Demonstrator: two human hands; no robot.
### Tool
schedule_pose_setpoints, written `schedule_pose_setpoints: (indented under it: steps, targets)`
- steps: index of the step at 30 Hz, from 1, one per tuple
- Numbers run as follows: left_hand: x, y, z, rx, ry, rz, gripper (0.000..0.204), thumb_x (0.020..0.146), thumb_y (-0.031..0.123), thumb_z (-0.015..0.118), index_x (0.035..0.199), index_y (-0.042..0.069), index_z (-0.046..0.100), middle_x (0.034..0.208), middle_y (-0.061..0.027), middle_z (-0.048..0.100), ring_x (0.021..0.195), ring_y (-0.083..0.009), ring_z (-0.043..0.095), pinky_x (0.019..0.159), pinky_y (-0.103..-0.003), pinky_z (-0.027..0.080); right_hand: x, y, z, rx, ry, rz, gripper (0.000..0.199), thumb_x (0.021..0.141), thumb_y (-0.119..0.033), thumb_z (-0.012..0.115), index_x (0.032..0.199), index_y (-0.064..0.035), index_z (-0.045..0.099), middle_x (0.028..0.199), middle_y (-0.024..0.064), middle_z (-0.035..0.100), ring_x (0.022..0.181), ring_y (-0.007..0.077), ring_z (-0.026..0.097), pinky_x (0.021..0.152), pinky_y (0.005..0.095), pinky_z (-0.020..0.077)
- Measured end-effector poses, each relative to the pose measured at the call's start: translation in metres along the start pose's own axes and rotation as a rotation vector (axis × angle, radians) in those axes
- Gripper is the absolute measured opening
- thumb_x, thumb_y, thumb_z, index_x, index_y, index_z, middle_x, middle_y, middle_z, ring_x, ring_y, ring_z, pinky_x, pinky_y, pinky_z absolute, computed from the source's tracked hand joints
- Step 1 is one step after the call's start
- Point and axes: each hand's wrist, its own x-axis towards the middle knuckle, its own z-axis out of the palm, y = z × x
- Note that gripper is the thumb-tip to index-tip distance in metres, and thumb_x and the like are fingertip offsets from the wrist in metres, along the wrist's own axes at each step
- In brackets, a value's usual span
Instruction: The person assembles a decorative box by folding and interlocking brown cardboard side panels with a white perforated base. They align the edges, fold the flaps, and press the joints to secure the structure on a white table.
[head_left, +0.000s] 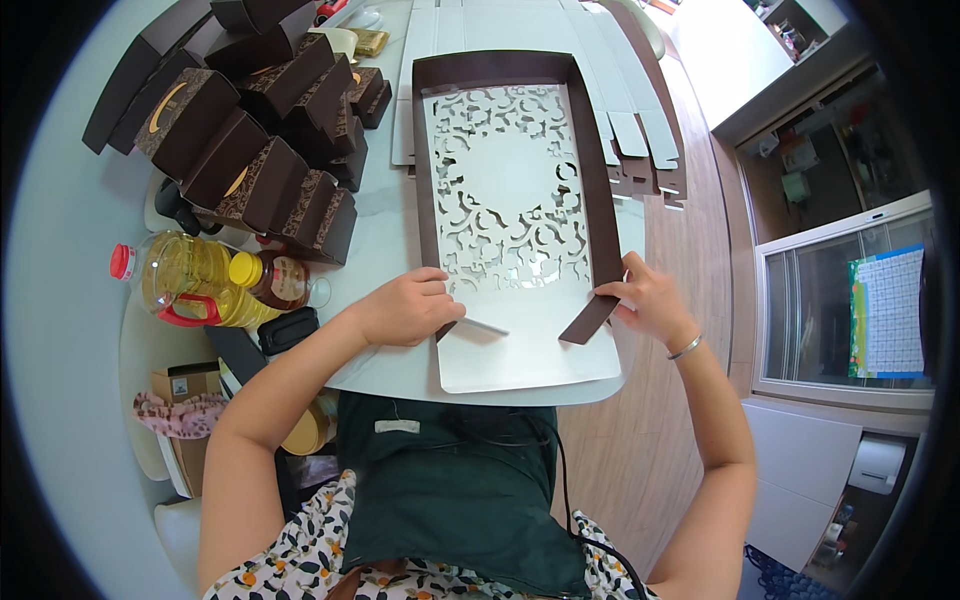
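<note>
brown gift boxes stacked far left | flat cut-out carton centre (brown-edged) | cardboard box low left

Bright even daylight, soft faint shadows, sharp centre, strong fisheye bending, black vignetted corners

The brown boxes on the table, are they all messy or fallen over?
Yes. The brown boxes lie heaped at the table's far left, tipped at different angles and leaning on each other, not stacked. The oil bottle lies on its side beside them. Nothing looks spilled or torn.
</note>
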Motion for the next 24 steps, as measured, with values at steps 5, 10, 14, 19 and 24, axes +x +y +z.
schedule_pose_setpoints:
  steps: [5,10,14,19,24]
  targets:
    - [-0.003,0.000,0.007,-0.071,0.147,-0.024,0.012,0.080,0.005,0.063,0.090,0.006,0.058,0.093,-0.0075,0.066,0.089,-0.0257,0.065,0.095,-0.039,0.052,-0.009,-0.006,0.025,0.178,0.196,0.120,0.026,0.069,-0.003,0.072,0.092,-0.0154,0.076,0.097,0.0053,0.057,0.078,0.0199,0.064,0.066,0.0311,0.0551]
    - [-0.006,-0.005,0.006,0.095,0.191,0.167,0.010,0.080,0.006,0.064,0.088,0.007,0.057,0.093,-0.0081,0.065,0.087,-0.0240,0.065,0.099,-0.041,0.051,-0.018,-0.002,0.041,0.465,0.169,0.311,0.018,0.075,-0.003,0.070,0.093,-0.0063,0.074,0.080,0.0091,0.067,0.066,0.0184,0.066,0.064,0.0277,0.0545]
    - [-0.006,-0.003,0.008,0.122,0.183,0.190,0.009,0.080,0.007,0.063,0.087,0.006,0.058,0.092,-0.0075,0.064,0.086,-0.0214,0.064,0.102,-0.041,0.050,-0.012,-0.001,0.042,0.509,0.181,0.329,0.014,0.078,-0.004,0.069,0.092,-0.0034,0.074,0.072,0.0117,0.071,0.060,0.0178,0.067,0.062,0.0268,0.0544]
    - [-0.003,-0.006,0.003,0.123,0.147,0.197,0.009,0.080,0.006,0.063,0.088,0.005,0.059,0.092,-0.0072,0.064,0.084,-0.0210,0.064,0.101,-0.041,0.051,-0.009,0.003,0.042,0.501,0.153,0.320,0.013,0.078,-0.004,0.069,0.089,-0.0037,0.075,0.069,0.0106,0.070,0.059,0.0161,0.067,0.060,0.0258,0.0540]
    - [-0.006,-0.009,-0.003,0.144,0.094,0.229,0.013,0.079,0.009,0.064,0.091,0.004,0.060,0.096,-0.0084,0.064,0.093,-0.0226,0.065,0.105,-0.045,0.047,-0.003,-0.002,0.035,0.506,0.112,0.355,0.013,0.077,-0.005,0.069,0.087,-0.0037,0.076,0.068,0.0098,0.070,0.057,0.0141,0.066,0.059,0.0246,0.0533]
